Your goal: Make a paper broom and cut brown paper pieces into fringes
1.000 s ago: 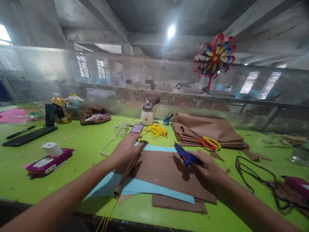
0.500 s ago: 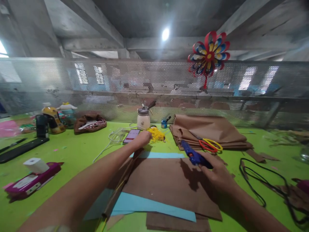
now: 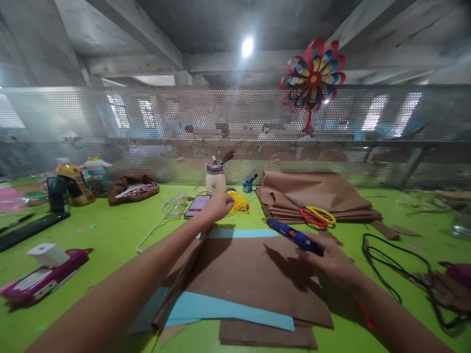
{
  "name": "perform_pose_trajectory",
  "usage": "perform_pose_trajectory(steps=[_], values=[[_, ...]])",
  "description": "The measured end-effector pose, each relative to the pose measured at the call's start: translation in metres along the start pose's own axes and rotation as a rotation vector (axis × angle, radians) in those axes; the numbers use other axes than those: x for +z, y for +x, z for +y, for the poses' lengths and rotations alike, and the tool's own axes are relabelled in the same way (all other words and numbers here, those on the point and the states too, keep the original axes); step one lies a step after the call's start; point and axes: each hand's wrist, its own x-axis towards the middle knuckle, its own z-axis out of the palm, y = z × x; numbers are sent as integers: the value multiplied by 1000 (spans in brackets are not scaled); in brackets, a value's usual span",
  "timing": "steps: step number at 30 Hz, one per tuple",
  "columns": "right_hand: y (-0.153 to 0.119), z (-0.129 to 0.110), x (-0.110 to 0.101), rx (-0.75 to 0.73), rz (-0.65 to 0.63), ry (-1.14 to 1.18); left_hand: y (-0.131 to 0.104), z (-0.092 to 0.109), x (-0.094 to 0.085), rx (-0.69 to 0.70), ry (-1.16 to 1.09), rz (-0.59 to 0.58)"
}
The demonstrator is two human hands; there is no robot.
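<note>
At a green worktable (image 3: pixel 110 240), the left hand (image 3: pixel 220 206) is seen stretched forward to the near side of a heap of yellow threads (image 3: pixel 240 202), just beyond a phone (image 3: pixel 197 206). A second ago that hand was set on the far end of a rolled brown tube (image 3: pixel 170 300); the tube has since been let go and is left lying slantwise under the left forearm, along the left part of a brown sheet (image 3: pixel 250 269). The left fingers are curled inward, but whether any thread is pinched between them cannot be told from this angle. By the right hand (image 3: pixel 333 260), a blue glue gun (image 3: pixel 292 236) is firmly gripped, as it was in the earlier views, its nozzle pointed away to the left and its body held raised above the sheet, over its own shadow. Beneath the brown sheet, a light blue sheet (image 3: pixel 224 311) is partly exposed along the near and far edges. Scissors with red and yellow handles (image 3: pixel 318 215) are rested at the near edge of a folded brown stack (image 3: pixel 316 191). By this shift, attention appears to have been turned from the tube to the threads, with the glue gun judged to be kept at the ready meanwhile.
</note>
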Motion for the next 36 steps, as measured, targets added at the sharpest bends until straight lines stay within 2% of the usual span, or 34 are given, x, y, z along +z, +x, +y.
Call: perform_pose_trajectory(steps=[3,4,6,8,10,14,21,26,30,33,36], values=[[-4,-5,2,34,-24,96,-37,19,-3,22,-128,-23],[-5,-8,3,55,-32,144,-49,25,-5,45,-232,9],[-8,-13,5,88,-58,258,-74,39,-12,145,-327,179],[-11,-20,6,78,-93,366,-96,52,-20,288,-301,297],[-14,-27,7,50,-136,440,-112,64,-28,406,-201,355],[-23,-43,5,47,-179,499,-124,77,-37,545,-60,421],[-38,-58,3,-2,-203,477,-139,87,-45,648,58,458],[-47,-63,2,-1,-193,487,-150,91,-52,658,161,475],[-51,-64,0,11,-150,470,-166,94,-54,627,93,456],[-51,-62,-1,14,-106,442,-191,102,-46,615,-53,388],[-48,-58,-1,17,-75,429,-223,107,-25,584,-202,325]])
